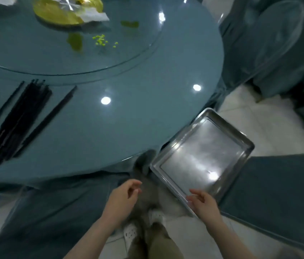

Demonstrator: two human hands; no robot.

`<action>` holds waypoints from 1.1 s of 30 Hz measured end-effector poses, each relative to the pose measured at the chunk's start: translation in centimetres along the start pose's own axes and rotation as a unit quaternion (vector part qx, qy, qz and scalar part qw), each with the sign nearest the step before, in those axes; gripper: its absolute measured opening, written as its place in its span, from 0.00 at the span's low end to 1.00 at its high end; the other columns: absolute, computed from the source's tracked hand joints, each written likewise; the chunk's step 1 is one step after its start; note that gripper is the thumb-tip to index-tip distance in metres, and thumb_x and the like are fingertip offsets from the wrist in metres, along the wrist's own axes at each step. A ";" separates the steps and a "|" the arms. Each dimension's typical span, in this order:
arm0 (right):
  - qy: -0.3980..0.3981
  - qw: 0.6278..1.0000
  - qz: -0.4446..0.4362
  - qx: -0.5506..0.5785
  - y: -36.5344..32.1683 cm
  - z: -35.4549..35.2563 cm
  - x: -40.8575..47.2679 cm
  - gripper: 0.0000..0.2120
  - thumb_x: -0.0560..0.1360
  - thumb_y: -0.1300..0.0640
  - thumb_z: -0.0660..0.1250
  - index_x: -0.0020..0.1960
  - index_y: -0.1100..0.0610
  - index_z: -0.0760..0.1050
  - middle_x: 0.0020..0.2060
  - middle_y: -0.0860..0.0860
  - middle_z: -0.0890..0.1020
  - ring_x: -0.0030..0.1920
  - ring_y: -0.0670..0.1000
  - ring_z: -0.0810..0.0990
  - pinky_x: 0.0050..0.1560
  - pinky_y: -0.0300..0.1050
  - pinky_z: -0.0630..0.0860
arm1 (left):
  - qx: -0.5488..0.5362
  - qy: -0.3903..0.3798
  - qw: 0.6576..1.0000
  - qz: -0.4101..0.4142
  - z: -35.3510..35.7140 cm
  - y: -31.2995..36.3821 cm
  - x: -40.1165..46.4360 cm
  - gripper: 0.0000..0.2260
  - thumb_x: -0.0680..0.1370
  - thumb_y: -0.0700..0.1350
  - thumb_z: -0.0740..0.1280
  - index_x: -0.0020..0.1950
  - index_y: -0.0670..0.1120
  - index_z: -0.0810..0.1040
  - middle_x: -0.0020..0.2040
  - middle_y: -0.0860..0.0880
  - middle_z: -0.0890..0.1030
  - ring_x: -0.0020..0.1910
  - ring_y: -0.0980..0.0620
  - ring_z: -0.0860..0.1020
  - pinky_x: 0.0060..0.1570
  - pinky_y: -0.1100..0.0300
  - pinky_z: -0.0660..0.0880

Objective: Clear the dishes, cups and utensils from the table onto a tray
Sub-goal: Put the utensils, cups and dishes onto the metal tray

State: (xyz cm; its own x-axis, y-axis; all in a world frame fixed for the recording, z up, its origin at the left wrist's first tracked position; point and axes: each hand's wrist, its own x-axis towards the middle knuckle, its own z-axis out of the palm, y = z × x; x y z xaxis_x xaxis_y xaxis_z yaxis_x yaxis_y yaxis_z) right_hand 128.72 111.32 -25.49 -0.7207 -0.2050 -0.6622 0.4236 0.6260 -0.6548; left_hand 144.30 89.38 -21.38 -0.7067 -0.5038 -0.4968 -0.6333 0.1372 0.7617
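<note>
An empty steel tray (244, 141) lies tilted beside the round table's front right edge, resting on a covered chair seat. My right hand (204, 202) touches the tray's near corner, fingers loosely curled at the rim; I cannot tell if it grips. My left hand (124, 196) hangs below the table edge, fingers apart, holding nothing. A bundle of black chopsticks (18, 120) lies at the table's left, with one more single black chopstick (54, 114) lying apart to its right.
A glass turntable (128, 58) covers the table's middle, carrying a gold plate (54, 14), crumpled napkins (95, 15) and yellow food scraps (100, 40). Teal-covered chairs (278, 43) stand at right and in front. My legs and white shoes (130, 232) are below.
</note>
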 end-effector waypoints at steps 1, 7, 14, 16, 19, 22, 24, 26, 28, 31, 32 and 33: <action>0.014 0.999 0.029 0.012 2.1 -0.6 0.2 0.08 0.76 0.63 0.67 0.55 0.56 0.77 0.44 0.55 0.83 0.43 0.53 0.81 0.42 0.44 0.76 | 0.003 -0.022 1.000 -0.010 1.3 0.0 0.0 0.10 0.79 0.43 0.62 0.54 0.59 0.75 0.46 0.60 0.81 0.47 0.65 0.78 0.42 0.74 0.70; 0.041 0.967 0.204 0.144 12.8 -2.2 3.8 0.11 0.76 0.62 0.66 0.58 0.61 0.75 0.45 0.56 0.80 0.42 0.53 0.78 0.43 0.45 0.74 | -0.032 -0.075 0.991 -0.102 7.4 -1.2 0.8 0.09 0.80 0.40 0.62 0.54 0.53 0.77 0.45 0.53 0.83 0.44 0.62 0.80 0.38 0.72 0.72; 0.082 0.860 0.330 0.380 20.5 -2.9 9.3 0.13 0.77 0.59 0.67 0.57 0.60 0.68 0.52 0.60 0.70 0.46 0.58 0.74 0.56 0.54 0.75 | -0.081 -0.035 0.980 -0.177 12.0 -3.6 2.7 0.09 0.80 0.36 0.60 0.52 0.48 0.77 0.45 0.49 0.84 0.43 0.54 0.82 0.37 0.69 0.74; 0.087 0.839 0.334 0.422 22.0 -3.3 10.6 0.14 0.76 0.61 0.67 0.59 0.57 0.67 0.56 0.60 0.68 0.50 0.59 0.73 0.61 0.55 0.73 | -0.074 -0.030 0.979 -0.186 12.8 -4.4 2.7 0.09 0.80 0.37 0.61 0.52 0.49 0.78 0.44 0.50 0.84 0.44 0.54 0.82 0.39 0.65 0.76; 0.058 0.825 0.329 0.456 22.8 -3.8 11.9 0.08 0.76 0.63 0.67 0.54 0.62 0.73 0.48 0.58 0.73 0.41 0.55 0.75 0.49 0.47 0.74 | -0.074 -0.013 0.978 -0.197 13.3 -5.3 2.0 0.09 0.80 0.39 0.61 0.51 0.50 0.78 0.43 0.52 0.85 0.43 0.56 0.83 0.40 0.61 0.77; 0.049 0.847 0.317 0.424 22.5 -3.8 12.2 0.07 0.73 0.58 0.71 0.45 0.61 0.76 0.40 0.55 0.75 0.38 0.50 0.75 0.54 0.51 0.75 | -0.074 0.001 0.974 -0.214 13.2 -5.7 0.7 0.08 0.80 0.40 0.61 0.52 0.51 0.78 0.42 0.52 0.85 0.43 0.56 0.83 0.38 0.61 0.78; 0.060 0.851 0.308 0.420 21.4 -4.0 12.3 0.09 0.72 0.57 0.74 0.45 0.60 0.76 0.36 0.53 0.74 0.35 0.49 0.73 0.53 0.53 0.76 | -0.078 0.006 0.972 -0.221 13.1 -5.8 -0.2 0.08 0.80 0.40 0.61 0.53 0.50 0.78 0.44 0.50 0.85 0.44 0.54 0.82 0.37 0.63 0.76; 0.055 0.853 0.308 0.418 19.8 -4.2 12.3 0.06 0.74 0.60 0.71 0.44 0.58 0.74 0.32 0.53 0.70 0.30 0.49 0.69 0.43 0.52 0.78 | -0.082 0.011 0.972 -0.218 13.0 -5.8 -0.9 0.08 0.80 0.40 0.61 0.53 0.49 0.78 0.45 0.50 0.85 0.44 0.53 0.82 0.36 0.64 0.74; 0.038 0.871 0.304 0.385 17.7 -4.2 11.5 0.01 0.77 0.62 0.64 0.48 0.58 0.72 0.34 0.55 0.71 0.31 0.51 0.71 0.37 0.51 0.76 | -0.083 0.011 0.973 -0.214 13.0 -5.5 -1.4 0.08 0.81 0.40 0.60 0.53 0.49 0.78 0.44 0.49 0.84 0.44 0.52 0.82 0.36 0.64 0.75; 0.004 0.875 0.264 0.407 14.8 -4.5 9.1 0.07 0.80 0.64 0.57 0.57 0.62 0.69 0.47 0.62 0.77 0.42 0.61 0.79 0.36 0.57 0.78 | -0.067 -0.017 0.978 -0.197 13.3 -4.6 -2.4 0.08 0.81 0.43 0.60 0.54 0.49 0.78 0.46 0.50 0.84 0.45 0.51 0.81 0.39 0.63 0.75; -0.001 0.860 0.249 0.445 13.9 -4.8 8.0 0.08 0.79 0.66 0.56 0.58 0.65 0.68 0.51 0.64 0.77 0.47 0.64 0.79 0.36 0.58 0.80 | -0.060 -0.026 0.980 -0.190 13.3 -4.4 -2.7 0.08 0.81 0.44 0.60 0.54 0.50 0.78 0.46 0.51 0.84 0.46 0.52 0.82 0.40 0.63 0.75; 0.002 0.843 0.233 0.485 13.0 -5.2 6.9 0.08 0.79 0.69 0.55 0.57 0.67 0.68 0.52 0.66 0.76 0.49 0.65 0.79 0.33 0.57 0.81 | -0.058 -0.032 0.980 -0.186 13.4 -4.1 -2.9 0.08 0.81 0.44 0.60 0.55 0.50 0.77 0.47 0.51 0.84 0.47 0.52 0.82 0.41 0.62 0.75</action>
State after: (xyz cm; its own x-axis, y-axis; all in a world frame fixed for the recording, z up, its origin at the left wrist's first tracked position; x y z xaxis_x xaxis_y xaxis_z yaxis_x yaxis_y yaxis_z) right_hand 126.44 121.94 -36.64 -0.3524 -0.1032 -0.9301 0.9095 -0.2717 -0.3145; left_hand 144.74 101.73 -28.65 -0.4548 -0.4464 -0.7706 -0.8130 -0.1451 0.5639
